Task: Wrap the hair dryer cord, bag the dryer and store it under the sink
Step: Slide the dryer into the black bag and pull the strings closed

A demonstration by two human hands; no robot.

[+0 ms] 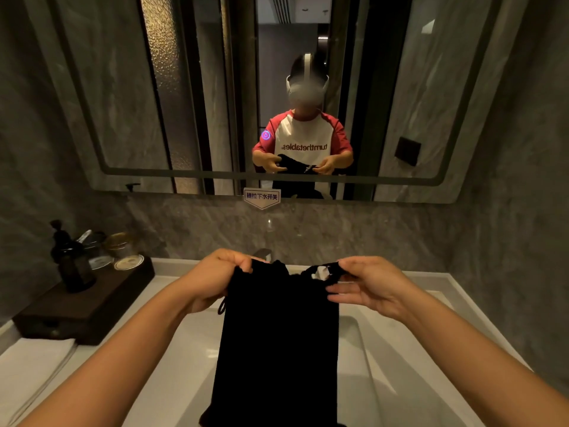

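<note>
Black drawstring bag (277,340) hung over the sink basin (369,359), held up by its top edge in front of the faucet (262,254). Left hand (212,282) was closed on the bag's top-left corner; right hand (366,285) pinched the top-right corner beside a white tag (320,272), its other fingers loosely extended. A drawstring loop (222,308) dangled at the bag's left edge.

Dryer not visible — whether it was inside the bag could not be told, though the bag hung long and full.

Judgement: step in hand was closing the bag's mouth, 2 hands pulling outward. Next move likely calls for cinching the drawstring tight, then lowering the bag below the basin for storage.

Soap tray (83,303) sat left of the basin.
</note>
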